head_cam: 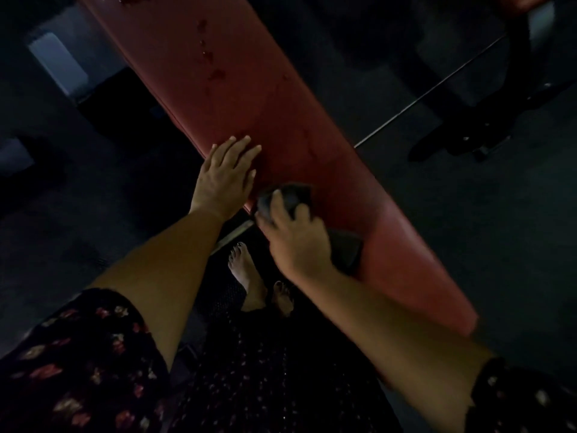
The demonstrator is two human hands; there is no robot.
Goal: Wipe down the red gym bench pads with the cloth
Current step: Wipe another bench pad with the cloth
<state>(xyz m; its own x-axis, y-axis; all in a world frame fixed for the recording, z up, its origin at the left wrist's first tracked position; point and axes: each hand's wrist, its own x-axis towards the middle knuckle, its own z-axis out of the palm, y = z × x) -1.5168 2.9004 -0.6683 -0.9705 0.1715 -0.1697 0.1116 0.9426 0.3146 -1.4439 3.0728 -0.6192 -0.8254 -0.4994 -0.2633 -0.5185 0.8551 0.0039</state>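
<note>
Red bench pad runs diagonally through the dim frame. Left hand lies flat on its near edge, fingers spread, bracing. Right hand grips a dark cloth, bunched against the pad just beside it. Dark spots sit farther up. Risks: the bunched cloth covers little, spots may smear, and low light could hide missed patches.
</note>
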